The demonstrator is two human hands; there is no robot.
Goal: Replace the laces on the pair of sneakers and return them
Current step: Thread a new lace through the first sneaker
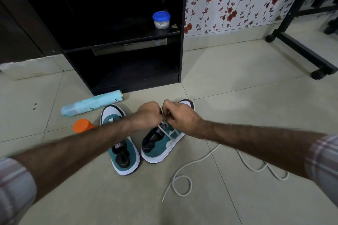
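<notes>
— Looking down, we see both hands bunched together over the right sneaker [162, 144]. What does each grip hold?

— Our left hand [149, 113] has its fingers curled in on the white lace [167, 129] at the shoe's eyelets, and our right hand [180, 115] pinches the same lace just beside it. The two grips touch one another, so we cannot tell exactly which strand each one has.

— Where is the shoe itself?

— Directly under the grips, standing on the floor [237, 97], toe pointing away from us past the right hand. White lacing crosses its teal upper just on our side of the fingers.

— And the other one?

— The left sneaker [119, 140] stands just beside it, under our left forearm, its heel toward us. We cannot make out any lacing on it from here.

— Anything loose?

— A loose white lace [182, 182] trails over the floor on our side of the right grip, looping below the right forearm.

— Around that?

— Left of the left grip lie a pale blue spray can [91, 103] on its side and an orange cap [82, 125]. Beyond the grips stands a black cabinet [181, 42], with a blue-lidded tub [161, 19] on its shelf.
</notes>
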